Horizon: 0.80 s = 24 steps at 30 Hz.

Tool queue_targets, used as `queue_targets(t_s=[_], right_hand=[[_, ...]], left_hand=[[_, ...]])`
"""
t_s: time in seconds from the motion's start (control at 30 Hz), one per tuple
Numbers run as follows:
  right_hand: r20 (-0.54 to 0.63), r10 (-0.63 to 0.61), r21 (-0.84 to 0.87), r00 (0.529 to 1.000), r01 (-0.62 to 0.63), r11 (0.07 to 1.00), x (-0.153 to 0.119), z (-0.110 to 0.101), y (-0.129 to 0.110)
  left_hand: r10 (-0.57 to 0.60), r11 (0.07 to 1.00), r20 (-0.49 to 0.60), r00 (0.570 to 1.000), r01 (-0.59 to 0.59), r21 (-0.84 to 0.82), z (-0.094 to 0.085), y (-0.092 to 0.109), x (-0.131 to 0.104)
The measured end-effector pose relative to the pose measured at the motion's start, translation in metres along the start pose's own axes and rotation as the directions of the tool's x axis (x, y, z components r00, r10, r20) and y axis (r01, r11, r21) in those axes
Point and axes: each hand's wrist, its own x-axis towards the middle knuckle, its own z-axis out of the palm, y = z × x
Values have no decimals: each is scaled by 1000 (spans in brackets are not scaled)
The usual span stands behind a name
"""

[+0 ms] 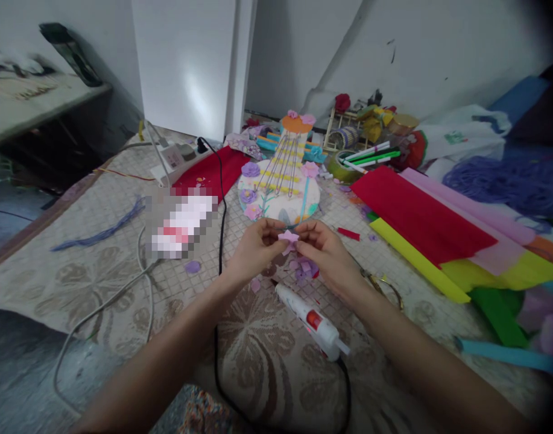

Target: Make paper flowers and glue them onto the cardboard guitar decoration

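Between the fingertips of both hands is a small pink flower (289,240), its petals spread out. My left hand (263,244) pinches it from the left side, and my right hand (319,244) pinches it from the right. Just below the fingers lie purple petal pieces (304,269). A white glue gun (309,322) rests on the tablecloth under my hands, its nozzle pointing up and left. Behind my hands lies a guitar-shaped craft (278,181) with strings, yellow stripes and paper-like flowers along its edge.
Red, pink and yellow sheets (425,217) lie to the right. A black cord (221,241) runs down left of my hands. Farther left are a blurred-out phone-like object (183,226), a power strip (181,158) and purple strands (107,226). Markers (371,155) stand behind on the right.
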Motion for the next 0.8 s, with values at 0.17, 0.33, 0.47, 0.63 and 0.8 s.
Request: queue_targets(t_s=[0.17,0.33,0.47,0.63,0.8], right_hand=[[-18,-29,-12,999,28,1000,3,-4,-2],[31,-25,-129,999,28,991,4,-11,-9],[112,-62,-219,992,85,972,6,-13,-11],[75,-57,-196,996,71,978,2,-16,-13],[-5,-111,-275,994,106,956,-38,-38,-8]], left_hand=[[-49,998,134,990,53,-27,-5,4,0],[-37,999,96,995,34,27,-10,10,1],[-15,992,87,996,4,124,-12,9,2],[-47,985,121,991,26,169,-12,8,2],[-28,988,28,999,23,155,-10,5,3]])
